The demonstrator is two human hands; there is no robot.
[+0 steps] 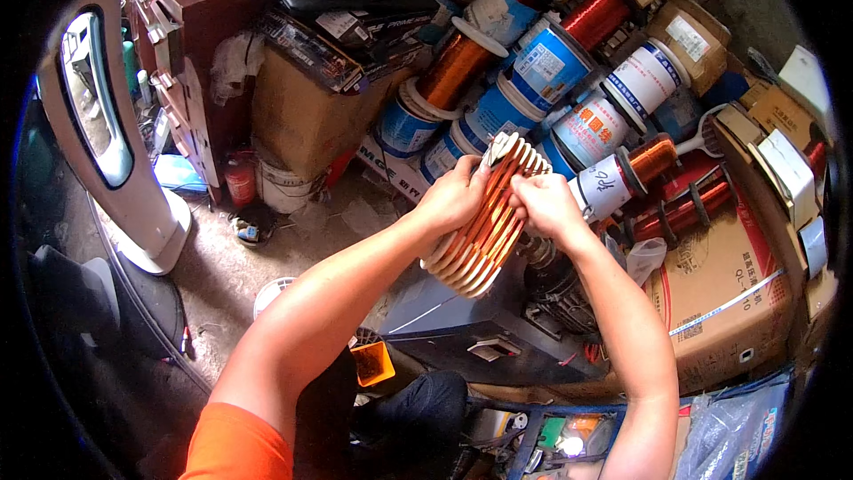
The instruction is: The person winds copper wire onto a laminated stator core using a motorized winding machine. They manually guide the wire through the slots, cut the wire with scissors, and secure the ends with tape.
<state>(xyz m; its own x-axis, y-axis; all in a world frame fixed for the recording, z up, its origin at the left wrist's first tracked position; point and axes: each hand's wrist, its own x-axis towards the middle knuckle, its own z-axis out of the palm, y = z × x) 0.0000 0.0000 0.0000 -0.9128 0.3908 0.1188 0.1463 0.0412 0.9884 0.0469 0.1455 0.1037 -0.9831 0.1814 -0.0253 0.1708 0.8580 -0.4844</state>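
A bundle of copper wire coils (487,236) sits in the slots of a pale, ribbed winding form, held up tilted in front of me. My left hand (455,197) grips its upper left side, thumb pressed along the edge. Against the right side of the coils, my right hand (546,206) is closed, its fingers pinched together by the wire. What lies between those fingertips is too small to make out. Below the coils is a dark grey box-shaped machine (444,316).
Spools of copper wire (458,67) and blue-labelled drums (546,62) are stacked behind my hands. A large cardboard box (720,284) stands at the right, another (302,120) at the back left. An orange-yellow container (373,363) is low by my legs. A pale curved post (147,187) rises at left.
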